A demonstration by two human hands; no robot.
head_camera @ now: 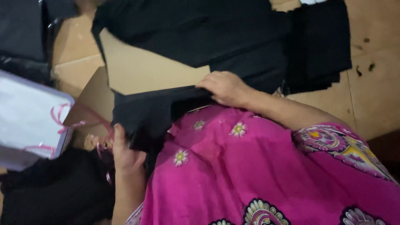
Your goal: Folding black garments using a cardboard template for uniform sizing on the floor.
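Both hands point(125, 154) point(225, 86) in closed grip

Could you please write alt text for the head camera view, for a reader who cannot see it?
Two bare hands, left hand and right hand, grip a black cloth around a brown cardboard sheet, above a pink flowered garment.
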